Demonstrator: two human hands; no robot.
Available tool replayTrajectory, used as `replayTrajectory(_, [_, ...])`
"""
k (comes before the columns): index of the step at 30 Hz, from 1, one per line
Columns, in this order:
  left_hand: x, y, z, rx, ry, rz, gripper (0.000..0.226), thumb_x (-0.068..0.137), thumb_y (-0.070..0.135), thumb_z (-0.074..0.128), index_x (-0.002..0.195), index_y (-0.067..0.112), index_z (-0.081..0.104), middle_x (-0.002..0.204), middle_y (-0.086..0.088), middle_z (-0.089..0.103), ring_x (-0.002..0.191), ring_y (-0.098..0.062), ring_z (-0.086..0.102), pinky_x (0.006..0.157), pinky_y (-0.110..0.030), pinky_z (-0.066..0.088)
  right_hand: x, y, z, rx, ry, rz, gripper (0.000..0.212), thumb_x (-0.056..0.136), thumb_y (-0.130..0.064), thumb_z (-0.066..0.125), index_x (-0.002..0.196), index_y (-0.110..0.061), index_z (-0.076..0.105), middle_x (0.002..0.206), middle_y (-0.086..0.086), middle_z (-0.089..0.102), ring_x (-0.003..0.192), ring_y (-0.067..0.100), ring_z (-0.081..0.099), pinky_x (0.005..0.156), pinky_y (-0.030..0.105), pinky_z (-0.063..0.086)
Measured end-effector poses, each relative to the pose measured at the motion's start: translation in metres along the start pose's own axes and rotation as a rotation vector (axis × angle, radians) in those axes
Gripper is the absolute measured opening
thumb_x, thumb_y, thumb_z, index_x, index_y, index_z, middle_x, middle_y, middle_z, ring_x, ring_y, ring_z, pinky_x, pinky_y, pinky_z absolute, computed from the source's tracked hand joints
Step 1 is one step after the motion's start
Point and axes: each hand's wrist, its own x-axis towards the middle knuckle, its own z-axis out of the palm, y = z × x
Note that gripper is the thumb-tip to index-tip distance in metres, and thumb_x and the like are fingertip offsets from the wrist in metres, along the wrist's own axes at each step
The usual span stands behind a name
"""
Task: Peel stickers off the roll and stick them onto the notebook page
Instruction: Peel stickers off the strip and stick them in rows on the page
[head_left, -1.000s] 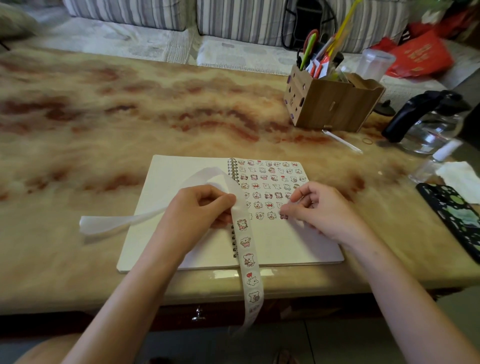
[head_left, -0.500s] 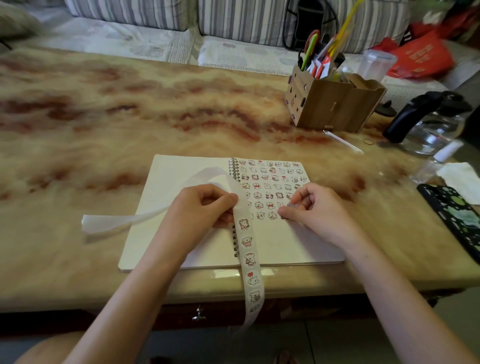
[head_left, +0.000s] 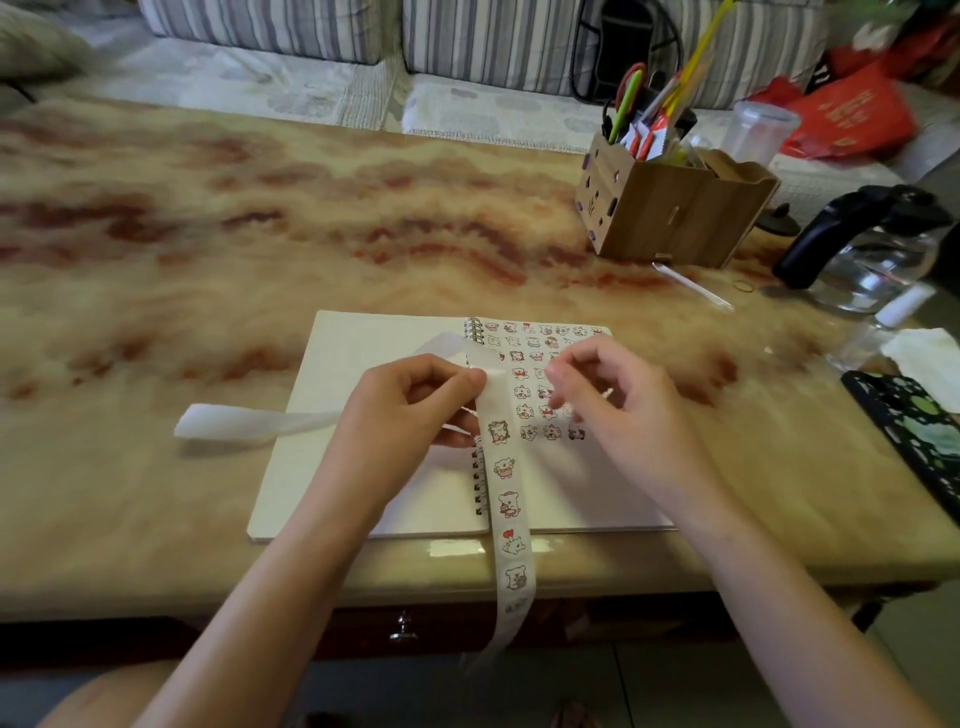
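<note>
On the near edge of a glossy table (head_left: 208, 234), marbled cream and rust-red, lies a spiral-bound notebook (head_left: 363, 353), open flat, its near edge close to the table's rim. Right page: rows of small cartoon animal stickers (head_left: 535, 358) in the upper half, the lower half bare paper; no writing legible on either page. Sticker strip (head_left: 506, 467): white backing tape that carries a single file of the same animal figures, runs down along the wire spine and hangs over the table rim; its emptied end trails left across the blank page onto the tabletop. Left hand (head_left: 410, 410): thumb and curled fingers pinch the strip above the spine. Right hand (head_left: 618, 415): motion-blurred, raised over the stickered page just beside the strip, fingers loosely curled; whether the fingertips pinch anything cannot be told. Far right: wooden desk organiser (head_left: 675, 218) with cut-out shapes, filled with pens and scissors; clear plastic cup (head_left: 761, 132); red bag (head_left: 852, 119), its printing too blurred to read; glass kettle (head_left: 872, 249) with a black handle; white tissue (head_left: 930, 358); dark patterned phone case (head_left: 914, 431). Left half of the tabletop offers broad open surface. Striped cushions (head_left: 270, 26) behind.
</note>
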Motion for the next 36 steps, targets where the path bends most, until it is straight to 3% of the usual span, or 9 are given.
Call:
replayTrajectory(2, [0.001,-0.001,0.0,0.002,0.025,0.017,0.011,0.087,0.011,0.063,0.079,0.006,0.067,0.064,0.0,0.069,0.057,-0.008,0.065,0.057,-0.02,0.056,-0.007,-0.013,0.008,0.126,-0.094,-0.002,0.007,0.086,-0.028,0.065,0.084,-0.022,0.066,0.078,0.0,0.07,0.072,0.017,0.064,0.069,0.035,0.052])
replayTrajectory(4, [0.003,-0.002,0.0,0.004,0.054,0.031,0.01,0.087,0.012,0.063,0.081,0.006,0.068,0.067,-0.005,0.069,0.058,-0.009,0.066,0.058,-0.021,0.056,-0.01,-0.015,0.015,0.18,-0.139,-0.011,0.005,0.082,-0.022,0.071,0.083,-0.019,0.068,0.077,-0.001,0.071,0.075,0.022,0.065,0.073,0.04,0.053])
replayTrajectory(8, [0.004,-0.003,-0.002,-0.01,0.086,0.048,0.011,0.088,0.014,0.063,0.083,0.005,0.068,0.064,-0.002,0.069,0.059,-0.01,0.066,0.057,-0.021,0.056,-0.009,-0.014,0.02,0.282,-0.172,0.027,0.015,0.076,-0.007,0.076,0.083,-0.018,0.069,0.075,-0.002,0.071,0.071,0.011,0.065,0.069,0.025,0.053])
replayTrajectory(14, [0.002,0.0,0.0,-0.07,0.04,0.023,0.02,0.091,0.017,0.058,0.083,0.0,0.066,0.067,-0.004,0.069,0.059,-0.011,0.066,0.057,-0.022,0.056,-0.009,-0.015,0.02,0.34,-0.133,0.045,0.019,0.079,0.0,0.072,0.084,-0.018,0.071,0.071,-0.003,0.071,0.067,0.009,0.065,0.067,0.019,0.053])
replayTrajectory(17, [0.001,0.0,0.0,-0.076,0.01,0.001,0.024,0.091,0.02,0.058,0.083,-0.001,0.067,0.072,-0.01,0.07,0.062,-0.014,0.067,0.062,-0.026,0.058,-0.009,-0.016,0.018,0.321,-0.11,0.026,0.019,0.078,0.001,0.072,0.083,-0.018,0.071,0.07,-0.003,0.071,0.065,0.009,0.065,0.068,0.019,0.053])
replayTrajectory(23, [0.0,-0.001,-0.001,-0.045,-0.071,-0.064,0.008,0.083,0.011,0.068,0.081,0.003,0.069,0.074,-0.012,0.074,0.07,-0.019,0.069,0.071,-0.031,0.06,-0.008,-0.013,0.017,0.313,-0.078,0.022,0.016,0.079,0.001,0.071,0.083,-0.014,0.072,0.072,0.0,0.072,0.067,0.009,0.066,0.069,0.021,0.054])
replayTrajectory(27, [0.001,-0.002,-0.003,-0.025,-0.11,-0.076,0.01,0.084,0.012,0.067,0.081,0.003,0.071,0.076,-0.014,0.073,0.069,-0.019,0.068,0.073,-0.03,0.06,-0.009,-0.012,0.018,0.293,-0.077,0.022,0.017,0.078,0.001,0.071,0.082,-0.016,0.072,0.076,0.005,0.073,0.068,0.011,0.067,0.07,0.022,0.055])
replayTrajectory(36, [-0.001,-0.001,-0.003,-0.013,-0.117,-0.036,0.008,0.082,0.013,0.068,0.078,0.007,0.072,0.077,-0.015,0.073,0.069,-0.017,0.067,0.073,-0.029,0.059,-0.008,-0.011,0.017,0.289,-0.102,0.045,0.017,0.08,0.0,0.071,0.081,-0.016,0.071,0.069,-0.001,0.07,0.064,0.007,0.064,0.065,0.018,0.051])
